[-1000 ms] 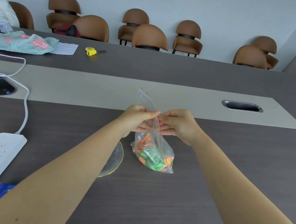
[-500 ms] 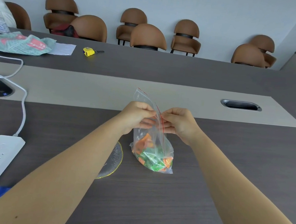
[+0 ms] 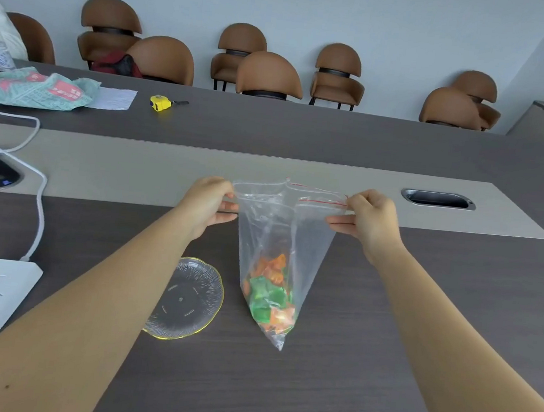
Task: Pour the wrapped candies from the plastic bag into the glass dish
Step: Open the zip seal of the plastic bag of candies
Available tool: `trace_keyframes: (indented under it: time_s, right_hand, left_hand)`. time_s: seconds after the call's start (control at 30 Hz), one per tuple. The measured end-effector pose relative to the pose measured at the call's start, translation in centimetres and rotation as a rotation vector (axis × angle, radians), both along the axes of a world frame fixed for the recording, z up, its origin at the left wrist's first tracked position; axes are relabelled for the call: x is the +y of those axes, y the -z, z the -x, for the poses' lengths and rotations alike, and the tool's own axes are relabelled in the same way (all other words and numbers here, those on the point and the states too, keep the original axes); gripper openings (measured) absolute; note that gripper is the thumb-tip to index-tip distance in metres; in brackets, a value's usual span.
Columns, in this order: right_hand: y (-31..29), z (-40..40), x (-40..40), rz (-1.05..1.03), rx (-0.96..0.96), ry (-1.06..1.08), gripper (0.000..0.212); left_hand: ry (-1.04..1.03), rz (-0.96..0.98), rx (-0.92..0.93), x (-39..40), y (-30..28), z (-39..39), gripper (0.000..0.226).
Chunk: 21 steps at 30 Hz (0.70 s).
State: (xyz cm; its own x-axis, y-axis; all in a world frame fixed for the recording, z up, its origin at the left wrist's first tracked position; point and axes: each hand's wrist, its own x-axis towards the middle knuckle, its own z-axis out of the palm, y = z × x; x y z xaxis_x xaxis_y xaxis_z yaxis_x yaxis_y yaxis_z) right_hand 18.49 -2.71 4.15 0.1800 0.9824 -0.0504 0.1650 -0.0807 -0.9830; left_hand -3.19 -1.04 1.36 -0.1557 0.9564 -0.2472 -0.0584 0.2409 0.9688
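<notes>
Left hand (image 3: 208, 203) pinching one side of the plastic bag (image 3: 280, 240) at its mouth, right hand (image 3: 370, 221) pinching the other, mouth pulled wide open between them. Bag hanging upright, bottom corner at or just above the dark worktop (image 3: 344, 398). Orange and green wrapped candies (image 3: 269, 298) heaped low inside. Glass dish (image 3: 188, 299) empty, just left of the bag.

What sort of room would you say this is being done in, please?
Most likely a meeting room: a long conference table with a built-in cable port, and matching brown chairs lined along the wall.
</notes>
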Motion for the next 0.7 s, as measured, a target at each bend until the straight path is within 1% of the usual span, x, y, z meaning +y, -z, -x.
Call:
trace_keyframes:
  time_s: [0.07,0.13,0.17,0.23,0.27,0.3,0.33,0.4,0.43,0.47,0.53,0.6,0.63,0.7]
  right_hand:
    - [0.0,-0.1,-0.1,0.009,0.062,-0.003,0.025]
    - [0.0,0.0,-0.2,0.013,0.082,-0.026,0.025]
    - [0.1,0.1,-0.3,0.013,0.103,-0.061,0.022]
    - [0.3,0.3,-0.4,0.02,0.135,-0.18,0.012]
    - [0.4,0.3,-0.4,0.021,0.09,-0.217,0.014]
    - [0.6,0.4,-0.4,0.01,-0.012,-0.226,0.021]
    - [0.7,0.6,-0.6,-0.015,-0.139,-0.217,0.024]
    - [0.4,1.2,-0.9,-0.065,-0.343,-0.152,0.01]
    - [0.2,1.5,-1.1,-0.088,-0.417,-0.125,0.013]
    - [0.0,1.8,-1.3,-0.108,-0.472,-0.102,0.021]
    - [-0.4,2.3,-1.8,-0.145,-0.536,-0.084,0.027]
    - [-0.8,2.8,-2.5,-0.171,-0.527,-0.075,0.027]
    - [-0.9,3.1,-2.8,-0.18,-0.512,-0.067,0.028]
    - [-1.1,3.6,-3.6,-0.2,-0.496,-0.046,0.031]
  left_hand:
    - [-0.065,0.003,-0.013,0.4,0.1,0.8,0.022]
    - [-0.095,-0.008,-0.049,0.6,0.1,1.2,0.022]
    - [-0.093,-0.017,-0.076,0.6,0.1,1.2,0.021]
    - [-0.059,-0.034,-0.122,0.3,0.3,1.0,0.018]
    - [-0.041,-0.039,-0.126,0.0,0.5,0.8,0.015]
    - [-0.021,-0.041,-0.116,-0.4,0.9,0.6,0.013]
    - [0.007,-0.043,-0.084,-0.9,1.3,0.3,0.019]
    - [0.094,-0.046,0.051,-2.0,2.4,-0.4,0.044]
    - [0.155,-0.043,0.137,-2.6,3.0,-0.8,0.054]
    - [0.218,-0.043,0.203,-3.1,3.4,-1.3,0.063]
    - [0.312,-0.05,0.237,-3.8,4.1,-2.1,0.072]
    - [0.372,-0.064,0.218,-4.2,4.8,-2.8,0.077]
    - [0.388,-0.073,0.195,-4.4,4.8,-3.1,0.073]
    - [0.37,-0.103,0.157,-4.7,4.5,-3.5,0.053]
